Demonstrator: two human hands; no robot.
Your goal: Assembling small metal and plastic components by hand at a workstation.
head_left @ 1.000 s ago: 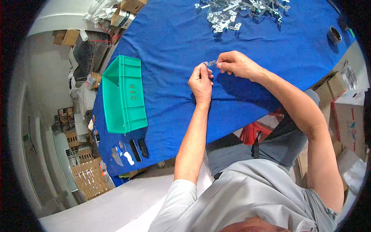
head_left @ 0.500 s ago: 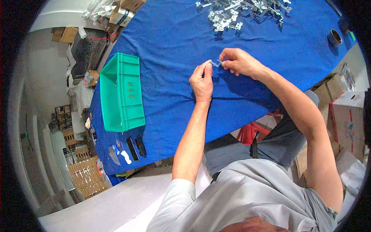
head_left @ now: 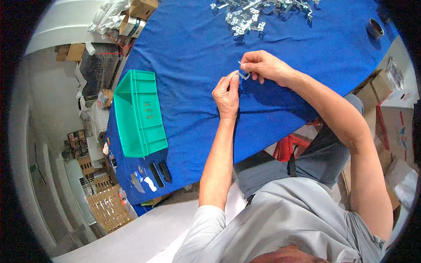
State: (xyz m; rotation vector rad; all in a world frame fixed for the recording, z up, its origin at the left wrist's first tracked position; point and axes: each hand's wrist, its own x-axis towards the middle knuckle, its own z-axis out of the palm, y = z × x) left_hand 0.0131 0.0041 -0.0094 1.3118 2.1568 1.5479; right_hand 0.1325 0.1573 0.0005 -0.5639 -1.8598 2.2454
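Over the middle of the blue cloth, my left hand (head_left: 226,97) pinches a small shiny metal bracket (head_left: 244,76) between thumb and fingertips. Right beside it, my right hand (head_left: 265,66) is closed with thumb and forefinger together at the bracket's other side. A thin pale tip shows at those fingers; whether it belongs to the bracket or is a separate piece I cannot tell. Beyond both hands lies a loose pile of similar metal brackets (head_left: 245,22) at the far edge of the view.
A green plastic crate (head_left: 151,111) stands on the blue cloth (head_left: 188,48) to the left. Two dark narrow objects (head_left: 156,175) and small tools lie near the front left corner. A small dark cup (head_left: 375,29) is at the far right. Cardboard boxes (head_left: 397,127) stand beside the table.
My right hand has shifted slightly left and up, closer to my left hand, and the bracket's visible part has turned. The whole view has also shifted a little.
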